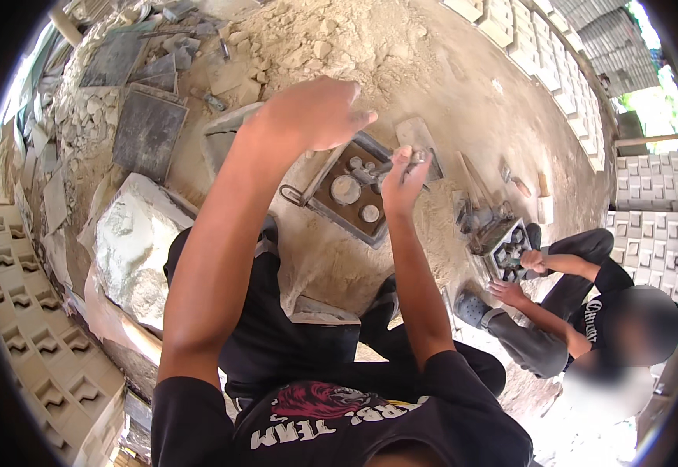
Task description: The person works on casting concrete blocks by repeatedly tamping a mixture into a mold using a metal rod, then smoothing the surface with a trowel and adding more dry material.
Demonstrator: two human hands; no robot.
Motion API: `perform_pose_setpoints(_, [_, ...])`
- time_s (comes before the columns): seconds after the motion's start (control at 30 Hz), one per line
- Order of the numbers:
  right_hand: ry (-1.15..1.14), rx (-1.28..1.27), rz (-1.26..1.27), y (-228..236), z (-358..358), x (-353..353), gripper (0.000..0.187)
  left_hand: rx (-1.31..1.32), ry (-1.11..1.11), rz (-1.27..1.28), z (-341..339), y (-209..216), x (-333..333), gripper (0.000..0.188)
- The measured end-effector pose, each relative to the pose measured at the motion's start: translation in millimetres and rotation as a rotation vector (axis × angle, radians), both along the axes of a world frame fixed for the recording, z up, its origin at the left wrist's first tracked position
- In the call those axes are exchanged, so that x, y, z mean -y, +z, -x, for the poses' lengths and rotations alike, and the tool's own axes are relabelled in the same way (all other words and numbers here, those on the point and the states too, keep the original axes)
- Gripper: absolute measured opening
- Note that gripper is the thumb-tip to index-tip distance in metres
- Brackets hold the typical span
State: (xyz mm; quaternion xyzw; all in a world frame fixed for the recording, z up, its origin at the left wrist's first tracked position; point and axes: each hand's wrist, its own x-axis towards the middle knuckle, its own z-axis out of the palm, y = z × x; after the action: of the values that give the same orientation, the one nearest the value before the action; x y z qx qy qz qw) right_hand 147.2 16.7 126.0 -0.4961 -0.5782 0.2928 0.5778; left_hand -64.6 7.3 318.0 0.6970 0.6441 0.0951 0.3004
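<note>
On the ground in front of me lies a dark rectangular moulding frame (370, 233) filled with brown sand. Several round, pale pieces sit in the sand; the largest disc (346, 190) is left of the middle. My left hand (312, 113) hovers above the frame's far left corner, thumb and index finger apart, its other fingers partly hidden. By the frame's right side my right hand (407, 183) is closed around a small greyish tool (417, 159), mostly covered by the fingers. A wire loop handle (292, 194) sticks out at the frame's left.
To the right, a co-worker's hands (522, 276) work at a similar frame (502, 253). Loose rubble (308, 47) lies ahead, dark slabs (148, 132) and a large white block (140, 241) at left. Pale block stacks (35, 311) line the sides.
</note>
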Motion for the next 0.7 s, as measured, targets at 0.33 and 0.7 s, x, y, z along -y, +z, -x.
perform_pose_setpoints(0.33, [-0.195,-0.102,0.001,-5.4,7.1,-8.1,0.024,0.068,-0.045,-0.148,-8.4,-10.2,0.7,0.052])
perform_pose_setpoints(0.7, [-0.093,0.022,0.067,-0.8,14.4,-39.9,0.021,0.032,-0.095,-0.134,-8.5,-14.7,-5.0,0.057])
